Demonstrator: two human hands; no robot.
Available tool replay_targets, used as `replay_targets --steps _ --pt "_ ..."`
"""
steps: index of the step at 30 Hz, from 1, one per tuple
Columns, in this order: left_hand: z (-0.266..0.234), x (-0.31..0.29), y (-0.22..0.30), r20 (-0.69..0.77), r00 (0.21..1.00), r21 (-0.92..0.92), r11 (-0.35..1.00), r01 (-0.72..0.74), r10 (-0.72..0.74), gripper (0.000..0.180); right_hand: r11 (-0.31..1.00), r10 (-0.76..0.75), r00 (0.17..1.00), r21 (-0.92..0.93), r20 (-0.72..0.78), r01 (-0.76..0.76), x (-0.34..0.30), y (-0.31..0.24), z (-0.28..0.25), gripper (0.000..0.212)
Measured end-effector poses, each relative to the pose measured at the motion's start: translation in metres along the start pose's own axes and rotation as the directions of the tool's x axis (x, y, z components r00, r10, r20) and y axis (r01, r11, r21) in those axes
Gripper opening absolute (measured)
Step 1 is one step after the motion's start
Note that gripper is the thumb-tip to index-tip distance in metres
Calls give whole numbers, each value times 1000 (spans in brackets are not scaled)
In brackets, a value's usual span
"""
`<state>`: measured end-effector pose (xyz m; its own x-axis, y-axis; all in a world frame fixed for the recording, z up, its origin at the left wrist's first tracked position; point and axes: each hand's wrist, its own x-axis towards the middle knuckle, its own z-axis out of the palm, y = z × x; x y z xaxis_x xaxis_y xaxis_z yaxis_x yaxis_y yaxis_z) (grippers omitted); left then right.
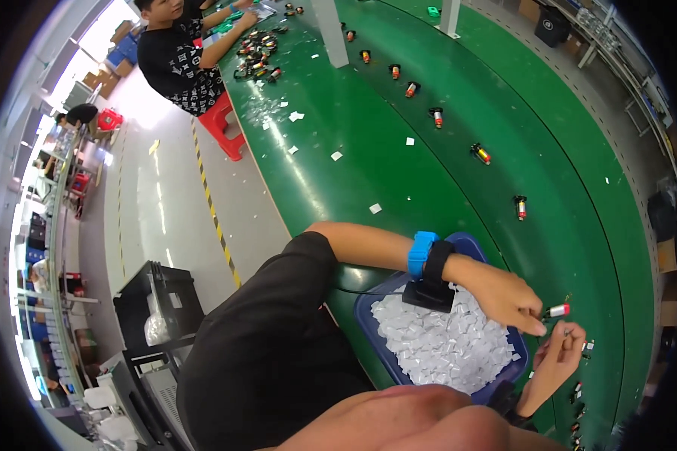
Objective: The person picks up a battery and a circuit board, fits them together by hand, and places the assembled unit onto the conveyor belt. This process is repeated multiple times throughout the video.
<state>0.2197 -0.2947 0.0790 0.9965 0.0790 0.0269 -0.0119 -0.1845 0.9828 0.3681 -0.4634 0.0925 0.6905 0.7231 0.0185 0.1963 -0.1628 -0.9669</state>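
My left hand (pixel 508 299), with a blue band and a black strap at its wrist, reaches across a blue tray (pixel 362 319) of small white square packets (pixel 444 338). Its fingers are curled at one end of a small cylindrical part (pixel 558 310), white with a red tip, and appear to grip it. Close below that part is my right hand (pixel 557 359), thumb and fingers brought together. What lies between those fingertips, if anything, is too small to make out. Several similar parts, such as one with a black end (pixel 520 207), lie in a line along the green worktop (pixel 338 180).
Loose white packets (pixel 375 209) are scattered over the worktop. A white post (pixel 329 34) rises from it. At the far left a co-worker (pixel 174 56) sits on a red stool (pixel 222 126) beside a heap of parts (pixel 257 52). A black crate (pixel 158 301) stands left of my arm.
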Motion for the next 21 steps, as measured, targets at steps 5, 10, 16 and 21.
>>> replay_targets --steps 5,10,16,21 --pt "11 -10 10 -79 988 56 990 -131 136 34 990 -18 997 143 72 7 -26 -1 17 11" --pt "21 -13 7 -157 952 101 963 -250 263 36 988 -11 998 152 63 1 -35 -3 17 11" --pt "17 -6 0 -193 908 139 927 -349 371 38 956 40 996 285 83 -63 -33 -11 25 17" --pt "-1 -12 13 -40 983 -119 976 -182 179 44 966 6 998 257 58 -21 -32 -1 19 24"
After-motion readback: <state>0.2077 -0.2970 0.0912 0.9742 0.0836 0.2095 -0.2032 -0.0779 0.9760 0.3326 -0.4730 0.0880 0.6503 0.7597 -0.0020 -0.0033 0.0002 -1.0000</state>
